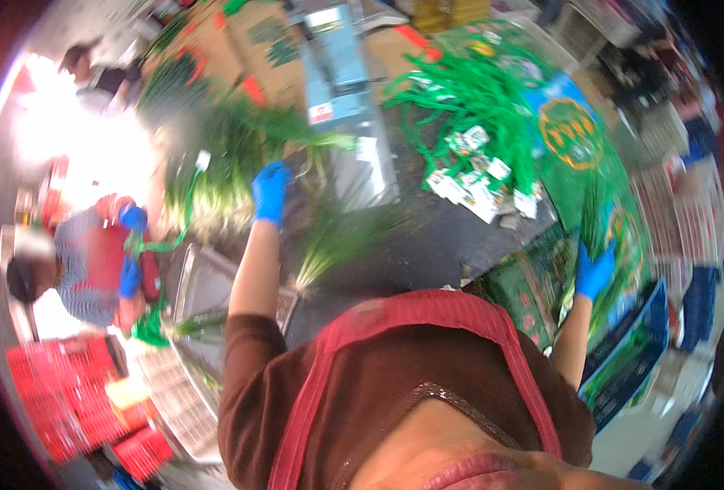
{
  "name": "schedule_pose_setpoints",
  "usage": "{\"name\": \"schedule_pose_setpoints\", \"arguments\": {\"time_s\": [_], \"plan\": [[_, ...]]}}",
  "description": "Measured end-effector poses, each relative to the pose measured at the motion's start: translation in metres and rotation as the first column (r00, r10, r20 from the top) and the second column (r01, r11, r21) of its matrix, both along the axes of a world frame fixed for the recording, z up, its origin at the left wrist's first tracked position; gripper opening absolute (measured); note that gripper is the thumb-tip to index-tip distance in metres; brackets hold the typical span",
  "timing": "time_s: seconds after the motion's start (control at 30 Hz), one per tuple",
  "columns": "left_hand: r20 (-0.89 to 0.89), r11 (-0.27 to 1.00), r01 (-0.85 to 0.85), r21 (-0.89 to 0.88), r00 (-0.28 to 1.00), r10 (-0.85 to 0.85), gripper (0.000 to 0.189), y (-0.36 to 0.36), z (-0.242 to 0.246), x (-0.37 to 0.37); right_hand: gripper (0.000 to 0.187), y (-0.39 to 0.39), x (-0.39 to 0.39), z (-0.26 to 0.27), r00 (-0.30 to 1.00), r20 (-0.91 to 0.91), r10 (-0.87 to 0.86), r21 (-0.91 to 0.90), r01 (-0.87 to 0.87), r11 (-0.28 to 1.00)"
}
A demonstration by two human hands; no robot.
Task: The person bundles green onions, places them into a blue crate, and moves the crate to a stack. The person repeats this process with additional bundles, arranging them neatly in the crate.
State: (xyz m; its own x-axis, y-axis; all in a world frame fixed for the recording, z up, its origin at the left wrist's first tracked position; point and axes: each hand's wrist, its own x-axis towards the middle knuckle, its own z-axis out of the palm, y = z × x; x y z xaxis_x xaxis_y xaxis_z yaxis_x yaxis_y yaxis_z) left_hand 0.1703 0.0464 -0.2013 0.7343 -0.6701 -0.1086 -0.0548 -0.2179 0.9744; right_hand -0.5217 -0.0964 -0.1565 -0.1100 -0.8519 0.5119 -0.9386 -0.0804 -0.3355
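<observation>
My left hand [270,191], in a blue glove, is beside a large heap of thin green onions [215,165] with pale root ends. Its fingers are blurred, and I cannot tell whether they hold anything. A small fanned bunch of green onions [331,245] lies on the dark table [435,245] between my hands. My right hand [594,269], also gloved in blue, reaches past the table's right side. It is closed around a bunch of long green stalks [591,208] above a printed green sack.
A light-blue scale [337,67] with a metal plate stands at the back. Tagged green ties [490,135] are piled right of it. On the left, a blue-gloved co-worker [92,263] handles a green tie, near red crates [68,392]. Another person [101,76] is farther back.
</observation>
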Motion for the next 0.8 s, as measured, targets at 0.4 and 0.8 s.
{"name": "schedule_pose_setpoints", "arguments": {"time_s": [0.4,0.8], "plan": [[-0.549,0.851,-0.423,-0.311,0.811,0.202,0.035,-0.147,-0.059,0.013,0.038,0.006,0.145,-0.036,0.737,0.613,0.286,0.297,-0.550,0.781],[-0.654,0.685,-0.317,-0.656,0.692,-0.306,0.045,0.026,0.081,-0.132,0.080,0.056,0.397,0.056,0.056,0.633,0.772,0.067,-0.998,0.017]]}}
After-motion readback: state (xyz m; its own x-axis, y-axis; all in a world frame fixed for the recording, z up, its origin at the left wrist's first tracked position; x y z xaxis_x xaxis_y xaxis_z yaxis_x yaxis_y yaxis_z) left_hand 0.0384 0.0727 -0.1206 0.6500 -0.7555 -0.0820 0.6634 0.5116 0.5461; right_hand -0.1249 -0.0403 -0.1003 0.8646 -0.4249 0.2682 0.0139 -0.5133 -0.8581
